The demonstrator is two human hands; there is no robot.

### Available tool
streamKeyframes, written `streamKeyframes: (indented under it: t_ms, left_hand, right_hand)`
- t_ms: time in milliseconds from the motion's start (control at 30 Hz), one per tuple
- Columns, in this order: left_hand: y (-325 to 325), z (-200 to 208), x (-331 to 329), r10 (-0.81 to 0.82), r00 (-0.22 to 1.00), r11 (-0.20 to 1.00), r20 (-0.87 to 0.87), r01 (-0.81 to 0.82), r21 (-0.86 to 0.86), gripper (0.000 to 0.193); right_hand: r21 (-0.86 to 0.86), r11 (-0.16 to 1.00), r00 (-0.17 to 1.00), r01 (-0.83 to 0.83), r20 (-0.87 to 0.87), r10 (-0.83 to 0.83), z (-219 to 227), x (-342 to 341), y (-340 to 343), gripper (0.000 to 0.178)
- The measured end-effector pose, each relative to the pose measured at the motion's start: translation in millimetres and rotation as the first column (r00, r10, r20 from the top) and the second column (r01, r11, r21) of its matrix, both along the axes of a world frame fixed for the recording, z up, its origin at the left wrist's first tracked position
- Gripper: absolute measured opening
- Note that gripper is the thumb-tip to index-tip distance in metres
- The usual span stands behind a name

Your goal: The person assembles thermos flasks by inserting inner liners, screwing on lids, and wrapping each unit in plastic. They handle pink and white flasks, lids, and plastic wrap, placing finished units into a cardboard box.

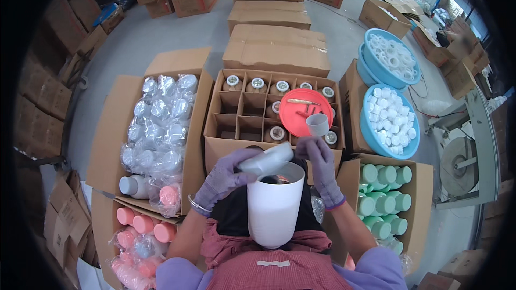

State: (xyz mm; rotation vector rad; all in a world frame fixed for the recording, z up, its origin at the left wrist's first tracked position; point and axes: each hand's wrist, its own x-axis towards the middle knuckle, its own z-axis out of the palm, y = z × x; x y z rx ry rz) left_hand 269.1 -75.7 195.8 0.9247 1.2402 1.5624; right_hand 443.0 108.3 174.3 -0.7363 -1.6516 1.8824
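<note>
My left hand (228, 174), in a grey-purple glove, grips a pale grey, bottle-like piece (266, 161). It is tilted over the mouth of a tall white canister (274, 209) between my knees. Something dark and orange shows inside the canister's mouth, too little to name. My right hand (320, 161), gloved alike, is at the canister's right with its fingers pinched together; what they hold, if anything, is hidden. Just beyond these fingers a small translucent cup (317, 124) rests on the edge of a round red tray (290, 121), beside a thin tan tool (302, 101) and small red bits.
The tray lies on a divided carton (236, 147) of capped jars. Left are cartons of wrapped bottles (156, 129) and pink-capped bottles (143, 224); right, green-capped bottles (384, 202). Blue basins hold white caps (392, 118) and clear rings (392, 56). A metal-framed machine (462, 156) stands far right.
</note>
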Motion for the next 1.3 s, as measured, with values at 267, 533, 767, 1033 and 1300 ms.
streamKeyframes:
  t_ms: [267,533,767,1033,1300]
  left_hand:
    - [11.1,-3.0,-8.4,-0.143,0.843,0.985,-0.519,0.174,0.010,0.039]
    - [-6.0,-9.2,22.0,0.140,0.787,0.989,-0.601,-0.089,0.114,0.035]
    - [41.8,-81.6,54.1,0.014,0.893,0.970,-0.449,0.097,0.223,0.038]
    - [-51.9,-39.8,97.4,-0.293,0.892,0.956,-0.343,0.268,-0.121,0.035]
    - [-21.8,-37.9,104.6,-0.048,0.999,0.903,0.023,0.053,-0.427,0.030]
  right_hand:
    - [0.027,0.986,0.986,-0.163,-0.018,0.164,-0.3,-1.8,-19.3,0.040]
    - [0.256,0.919,0.949,-0.299,-0.020,0.314,4.6,4.5,-24.3,0.034]
    - [0.724,0.511,0.851,-0.463,0.204,0.483,111.7,84.5,-30.0,0.046]
    - [0.657,0.455,0.723,-0.601,0.690,-0.042,46.9,140.7,0.0,0.033]
    - [0.336,0.922,0.969,-0.193,0.212,0.125,16.9,128.9,4.3,0.040]
